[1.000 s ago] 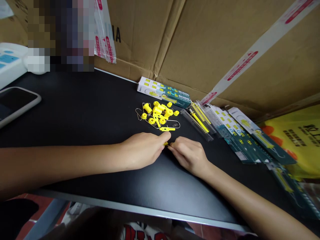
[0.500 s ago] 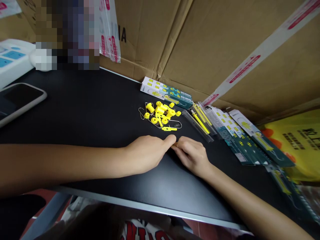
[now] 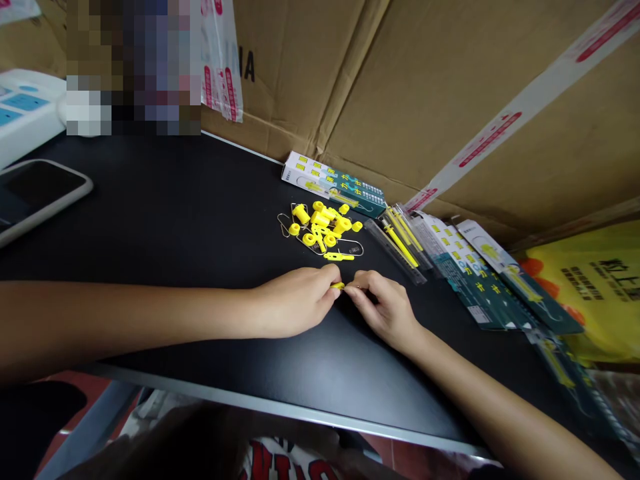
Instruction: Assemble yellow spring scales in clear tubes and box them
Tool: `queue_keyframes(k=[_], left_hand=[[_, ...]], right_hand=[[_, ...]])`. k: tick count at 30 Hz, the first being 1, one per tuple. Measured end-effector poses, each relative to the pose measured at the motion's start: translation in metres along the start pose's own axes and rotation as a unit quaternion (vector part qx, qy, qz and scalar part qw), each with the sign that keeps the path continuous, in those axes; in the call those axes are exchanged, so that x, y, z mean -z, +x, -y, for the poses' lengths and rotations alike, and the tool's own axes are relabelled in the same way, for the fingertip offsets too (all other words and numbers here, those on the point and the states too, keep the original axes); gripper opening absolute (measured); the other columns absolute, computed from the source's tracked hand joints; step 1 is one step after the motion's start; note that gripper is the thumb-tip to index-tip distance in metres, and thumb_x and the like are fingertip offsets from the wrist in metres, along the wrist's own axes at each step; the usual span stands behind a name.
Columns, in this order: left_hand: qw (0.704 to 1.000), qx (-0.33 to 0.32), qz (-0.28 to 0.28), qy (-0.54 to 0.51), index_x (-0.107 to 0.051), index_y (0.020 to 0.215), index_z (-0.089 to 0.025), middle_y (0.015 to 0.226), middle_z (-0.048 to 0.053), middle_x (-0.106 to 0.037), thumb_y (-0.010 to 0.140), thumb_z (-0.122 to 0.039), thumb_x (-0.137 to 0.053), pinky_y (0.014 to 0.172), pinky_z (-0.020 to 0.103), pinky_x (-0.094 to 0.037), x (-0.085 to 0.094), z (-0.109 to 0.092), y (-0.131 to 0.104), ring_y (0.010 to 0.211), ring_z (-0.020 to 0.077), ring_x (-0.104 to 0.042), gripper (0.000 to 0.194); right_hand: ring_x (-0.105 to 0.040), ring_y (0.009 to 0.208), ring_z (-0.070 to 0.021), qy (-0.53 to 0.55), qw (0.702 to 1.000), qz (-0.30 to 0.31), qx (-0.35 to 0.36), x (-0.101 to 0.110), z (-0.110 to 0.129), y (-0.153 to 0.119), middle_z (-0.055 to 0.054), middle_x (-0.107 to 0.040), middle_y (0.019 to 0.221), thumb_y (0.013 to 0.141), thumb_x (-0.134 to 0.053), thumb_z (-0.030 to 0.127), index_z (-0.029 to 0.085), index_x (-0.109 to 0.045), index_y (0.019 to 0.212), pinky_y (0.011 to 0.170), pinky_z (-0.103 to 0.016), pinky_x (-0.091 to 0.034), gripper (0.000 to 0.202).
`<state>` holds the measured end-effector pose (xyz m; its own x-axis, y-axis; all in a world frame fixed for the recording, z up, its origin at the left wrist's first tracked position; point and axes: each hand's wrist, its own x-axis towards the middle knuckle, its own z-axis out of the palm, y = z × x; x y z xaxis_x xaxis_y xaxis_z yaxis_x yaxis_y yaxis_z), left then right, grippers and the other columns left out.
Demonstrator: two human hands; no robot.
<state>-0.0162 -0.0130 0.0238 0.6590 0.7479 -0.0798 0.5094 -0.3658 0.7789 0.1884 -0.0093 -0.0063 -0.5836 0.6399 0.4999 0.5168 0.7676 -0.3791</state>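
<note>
My left hand [image 3: 297,303] pinches a small yellow plastic piece [image 3: 339,285], whose tip shows between thumb and finger. Facing it, my right hand [image 3: 383,303] is closed with thumb and fingertips together on a thin wire piece [image 3: 354,287], mostly covered by the fingers. The two pieces meet or nearly meet in the narrow gap between my hands; whether they are joined I cannot tell. Just beyond lies a pile of yellow plastic parts [image 3: 320,219], mixed with bent wire hooks [image 3: 356,248] and small springs.
Behind the pile lies a spring-scale box [image 3: 333,183]. Clear tubes with yellow rods [image 3: 400,240] and more printed packages [image 3: 475,273] line the right side. A phone [image 3: 43,193] and a white power strip [image 3: 30,110] occupy the left of the black table [image 3: 165,213]. Cardboard [image 3: 425,87] stands behind.
My hands have drawn slightly apart, the left one shifting left. The yellow piece's tip and the thin wire now show between them. The pile stays put.
</note>
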Motion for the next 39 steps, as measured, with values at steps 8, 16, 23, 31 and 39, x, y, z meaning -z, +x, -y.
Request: queue_keyframes(k=[8,16,23,31,39], left_hand=[[1.0,-0.007,-0.015,0.012,-0.036,0.077,-0.02,0.061,-0.004,-0.045,0.094,-0.021,-0.036,0.051,0.026,-0.027,-0.002,0.0,0.001,0.054,0.0118,-0.043,0.017],[0.999,-0.028,-0.026,0.036,-0.039,0.084,-0.02,0.067,-0.002,-0.051,0.095,-0.023,-0.032,0.053,0.026,-0.028,-0.007,-0.001,0.0,0.057,0.0135,-0.046,0.014],[0.996,-0.025,-0.035,0.074,-0.042,0.091,-0.019,0.068,0.001,-0.055,0.096,-0.025,-0.029,0.052,0.028,-0.029,-0.012,-0.002,-0.003,0.059,0.0163,-0.051,0.015],[0.984,0.033,0.052,-0.165,-0.042,0.111,-0.018,0.052,-0.009,-0.046,0.096,-0.029,-0.026,0.045,0.022,-0.035,0.001,-0.007,0.003,0.044,0.0103,-0.044,0.024],[0.989,-0.026,0.031,-0.143,-0.035,0.131,-0.015,0.052,-0.01,-0.047,0.094,-0.028,-0.038,0.052,0.02,-0.035,0.007,0.001,0.007,0.049,0.0087,-0.046,0.04]], right_hand=[[-0.046,0.052,-0.0103,0.015,1.0,0.002,-0.017,0.0,0.002,0.0,0.002,-0.049,0.061,0.091,-0.053,0.02,0.021,-0.048,0.074,0.05,-0.023,-0.038,0.018],[-0.041,0.05,-0.0092,0.054,0.997,-0.026,-0.052,-0.001,0.004,0.001,0.004,-0.044,0.059,0.091,-0.053,0.021,0.021,-0.043,0.071,0.048,-0.022,-0.034,0.022],[-0.036,0.049,-0.0088,0.038,0.996,-0.044,-0.066,-0.004,0.006,0.0,0.005,-0.04,0.058,0.09,-0.054,0.02,0.021,-0.042,0.069,0.046,-0.022,-0.031,0.025],[-0.038,0.049,-0.0092,0.026,0.997,-0.058,-0.045,-0.005,0.006,0.0,0.004,-0.04,0.059,0.092,-0.051,0.021,0.022,-0.043,0.07,0.046,-0.023,-0.03,0.023],[-0.049,0.066,-0.0146,0.071,0.995,0.01,-0.068,0.002,0.007,0.004,-0.002,-0.052,0.075,0.095,-0.043,0.031,0.02,-0.05,0.087,0.061,-0.029,-0.042,0.015]])
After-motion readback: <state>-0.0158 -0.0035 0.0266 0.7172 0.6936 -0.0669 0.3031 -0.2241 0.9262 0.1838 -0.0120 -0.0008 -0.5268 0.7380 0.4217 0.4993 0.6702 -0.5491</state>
